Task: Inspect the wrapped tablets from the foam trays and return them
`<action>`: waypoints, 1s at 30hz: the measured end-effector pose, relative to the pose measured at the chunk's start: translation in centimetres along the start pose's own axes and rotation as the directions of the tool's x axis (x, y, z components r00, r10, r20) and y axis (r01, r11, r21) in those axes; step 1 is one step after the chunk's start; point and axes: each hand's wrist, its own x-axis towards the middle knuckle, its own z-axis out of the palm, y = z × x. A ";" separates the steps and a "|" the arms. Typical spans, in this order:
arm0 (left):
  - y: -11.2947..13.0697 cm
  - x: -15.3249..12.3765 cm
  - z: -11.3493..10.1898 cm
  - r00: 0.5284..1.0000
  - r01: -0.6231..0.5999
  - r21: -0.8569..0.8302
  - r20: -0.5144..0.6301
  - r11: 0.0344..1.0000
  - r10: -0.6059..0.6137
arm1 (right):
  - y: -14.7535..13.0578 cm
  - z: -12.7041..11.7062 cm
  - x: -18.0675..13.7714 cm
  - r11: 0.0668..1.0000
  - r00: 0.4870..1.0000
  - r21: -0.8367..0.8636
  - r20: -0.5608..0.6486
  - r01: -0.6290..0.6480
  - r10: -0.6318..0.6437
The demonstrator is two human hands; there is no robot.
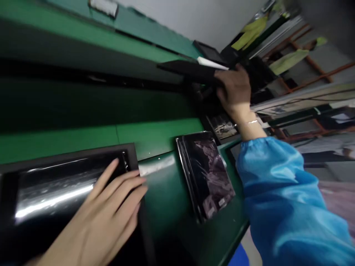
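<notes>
On the green workbench (pixel 166 199), the left hand (pixel 111 214) lies flat, fingers spread, upon a glossy black flat panel (pixel 55 188). Farther away, the right hand (pixel 234 90) grips a thin dark matte panel (pixel 185 70) above the bench; this one-handed hold may slip and scratch it.

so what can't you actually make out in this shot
- Right hand, head view: fingertips hidden behind the dark panel it grips; motion blur.
- Left hand: wrist cut off by the bottom edge.
- Glossy screen: glare hides its surface.
- Racks: too blurred to identify contents.
</notes>
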 end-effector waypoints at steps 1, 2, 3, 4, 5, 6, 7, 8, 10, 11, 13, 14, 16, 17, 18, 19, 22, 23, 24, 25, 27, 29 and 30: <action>0.2 2.3 0.4 0.999 -0.016 0.005 0.042 1.000 0.016 | -1.7 -1.9 -1.4 1.000 0.999 0.003 -0.038 0.002 -0.002; 0.5 5.1 1.3 0.996 -0.010 -0.008 0.083 1.000 0.011 | -3.4 -3.8 -2.9 1.000 0.996 0.004 -0.084 -0.006 0.006; 0.6 8.0 2.6 0.989 0.067 -0.019 0.136 0.998 -0.064 | -5.0 -5.6 -4.5 1.000 0.990 0.003 -0.136 -0.027 0.027; 0.6 11.0 4.2 0.968 0.198 -0.025 0.166 0.980 -0.191 | -6.6 -7.3 -6.3 0.999 0.982 0.004 -0.183 -0.049 0.049; 0.6 13.9 5.9 0.955 0.251 -0.003 0.166 0.968 -0.247 | -8.0 -8.9 -8.3 0.997 0.972 0.006 -0.221 -0.075 0.075; 0.5 16.4 7.6 0.945 0.288 0.020 0.155 0.957 -0.288 | -9.4 -10.5 -10.4 0.995 0.960 0.006 -0.263 -0.100 0.098; 0.3 18.5 9.0 0.930 0.336 0.037 0.147 0.941 -0.337 | -10.8 -12.0 -12.6 0.991 0.947 0.007 -0.297 -0.131 0.127; 0.1 20.3 10.2 0.909 0.386 0.044 0.149 0.921 -0.388 | -12.0 -13.3 -14.9 0.984 0.930 0.006 -0.326 -0.179 0.171; -0.2 22.4 11.7 0.870 0.468 0.041 0.152 0.883 -0.468 | -14.4 -15.6 -19.4 0.965 0.888 0.014 -0.387 -0.263 0.248; -0.3 23.0 12.1 0.860 0.492 0.029 0.142 0.870 -0.491 | -15.5 -16.4 -21.5 0.955 0.871 0.025 -0.403 -0.296 0.281; -0.1 23.3 12.1 0.851 0.519 -0.012 0.098 0.855 -0.515 | -17.5 -17.4 -25.2 0.938 0.841 0.044 -0.429 -0.345 0.329; 0.2 23.3 11.9 0.852 0.523 -0.043 0.065 0.851 -0.520 | -18.5 -17.6 -26.6 0.929 0.828 0.053 -0.438 -0.365 0.350; 0.9 22.9 11.1 0.857 0.509 -0.130 -0.014 0.851 -0.515 | -20.0 -17.6 -28.8 0.918 0.809 0.069 -0.449 -0.392 0.379; 1.2 22.6 10.4 0.859 0.491 -0.185 -0.059 0.852 -0.508 | -20.6 -17.4 -29.5 0.913 0.802 0.077 -0.452 -0.401 0.391; 1.5 22.3 9.6 0.859 0.464 -0.243 -0.110 0.852 -0.500 | -21.0 -17.1 -30.0 0.909 0.796 0.085 -0.455 -0.408 0.400; 1.8 22.0 8.5 0.854 0.432 -0.302 -0.165 0.850 -0.493 | -21.4 -16.8 -30.4 0.906 0.791 0.092 -0.457 -0.413 0.407; 1.9 21.3 3.8 0.787 0.319 -0.454 -0.363 0.832 -0.499 | -22.4 -15.4 -30.7 0.909 0.801 0.108 -0.441 -0.402 0.406; 1.7 21.0 1.8 0.743 0.279 -0.496 -0.431 0.823 -0.512 | -22.7 -14.8 -30.6 0.914 0.814 0.115 -0.422 -0.389 0.399; 1.4 20.7 -0.2 0.691 0.237 -0.535 -0.494 0.811 -0.527 | -23.1 -14.1 -30.5 0.920 0.831 0.122 -0.397 -0.373 0.389; 1.1 20.3 -2.3 0.635 0.195 -0.572 -0.545 0.797 -0.547 | -23.6 -13.4 -30.3 0.926 0.850 0.131 -0.367 -0.355 0.378; 0.4 19.2 -6.0 0.533 0.120 -0.638 -0.605 0.761 -0.592 | -24.7 -12.1 -30.0 0.935 0.886 0.151 -0.300 -0.321 0.353; -0.3 17.9 -8.6 0.457 0.064 -0.689 -0.622 0.721 -0.635 | -25.8 -10.8 -29.8 0.938 0.911 0.168 -0.240 -0.303 0.337; -0.5 17.3 -9.4 0.431 0.041 -0.706 -0.625 0.707 -0.651 | -26.3 -10.2 -29.9 0.937 0.917 0.175 -0.215 -0.301 0.335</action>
